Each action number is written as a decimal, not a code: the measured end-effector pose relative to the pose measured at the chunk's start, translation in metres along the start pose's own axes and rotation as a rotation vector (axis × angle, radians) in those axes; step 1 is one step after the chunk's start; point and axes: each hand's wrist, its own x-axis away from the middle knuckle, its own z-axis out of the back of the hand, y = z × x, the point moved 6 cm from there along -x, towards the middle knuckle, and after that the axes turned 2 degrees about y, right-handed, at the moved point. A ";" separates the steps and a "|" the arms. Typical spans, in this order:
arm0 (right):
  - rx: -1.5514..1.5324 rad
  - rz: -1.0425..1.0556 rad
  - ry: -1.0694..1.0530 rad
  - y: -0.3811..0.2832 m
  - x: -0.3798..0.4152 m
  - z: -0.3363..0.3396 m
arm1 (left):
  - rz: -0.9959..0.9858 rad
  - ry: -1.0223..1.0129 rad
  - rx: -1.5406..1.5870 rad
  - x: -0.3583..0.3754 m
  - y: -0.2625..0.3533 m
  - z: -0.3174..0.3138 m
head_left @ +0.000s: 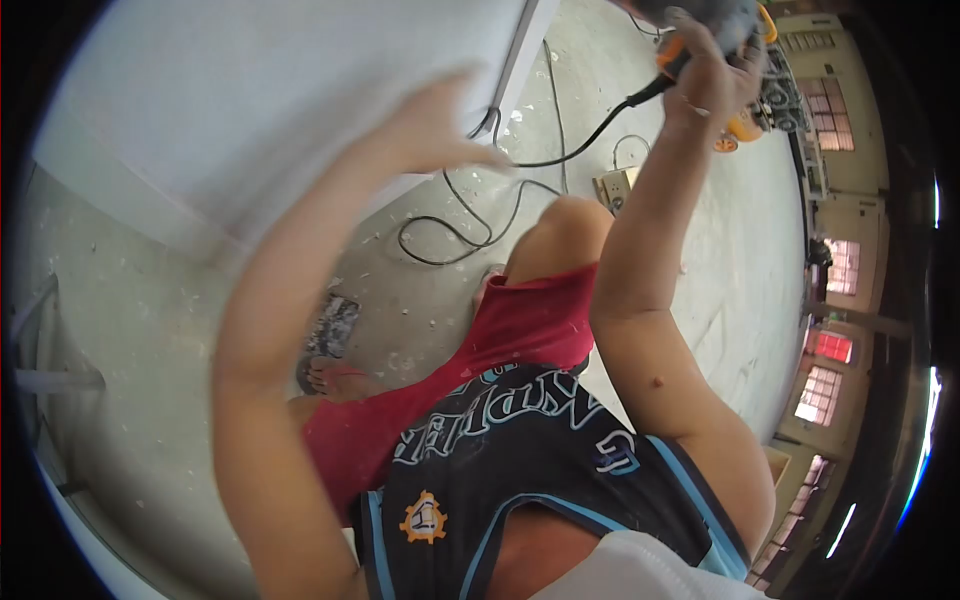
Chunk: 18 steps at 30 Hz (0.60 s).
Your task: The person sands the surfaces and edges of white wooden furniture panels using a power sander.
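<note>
My right hand [708, 80] is wrapped round an orange and black power tool [676, 55] at the top right. A black cord [610, 120] runs from the tool down to the left. My left hand [430, 125], blurred by motion, is raised near a pale, smooth panel [300, 80], with thumb and fingers apart and nothing between them. Whether it touches the panel I cannot tell.
The black cord loops [440, 255] on the dusty floor [400, 300]. A socket box [613, 188] lies beyond my bent knee. Yellow equipment [745, 125] stands at the upper right. Metal legs [60, 380] show at the far left.
</note>
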 end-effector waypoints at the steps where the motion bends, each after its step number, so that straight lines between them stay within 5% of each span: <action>1: 0.270 0.066 0.387 -0.001 -0.003 0.007 | -0.073 -0.172 0.100 -0.018 0.010 -0.047; 3: 0.458 0.108 0.309 -0.021 -0.014 0.000 | -0.055 -0.282 0.162 -0.019 0.042 -0.117; 7: 0.680 0.004 -0.243 -0.030 -0.059 0.006 | 0.124 -0.487 0.488 0.011 0.042 -0.211; 9: 1.068 0.179 -0.696 -0.017 -0.058 -0.022 | 0.221 -0.230 0.301 0.039 0.013 -0.230; 10: 1.324 0.438 -0.857 -0.012 -0.048 -0.035 | 0.198 -0.243 0.190 0.059 0.004 -0.249; 11: 1.311 0.455 -0.896 -0.009 -0.041 -0.056 | 0.174 -0.253 0.072 0.073 -0.004 -0.259; 13: 1.567 0.379 -1.136 0.016 -0.017 -0.087 | 0.129 -0.645 0.315 0.095 0.010 -0.240; 15: 1.721 0.357 -1.308 0.041 -0.002 -0.101 | 0.098 -0.807 0.583 0.103 0.027 -0.201; 16: 1.725 0.361 -1.494 0.057 0.001 -0.105 | 0.093 -0.794 0.600 0.105 0.028 -0.193; 18: 1.745 0.487 -1.729 0.084 0.010 -0.109 | 0.136 -0.817 1.110 0.110 0.036 -0.185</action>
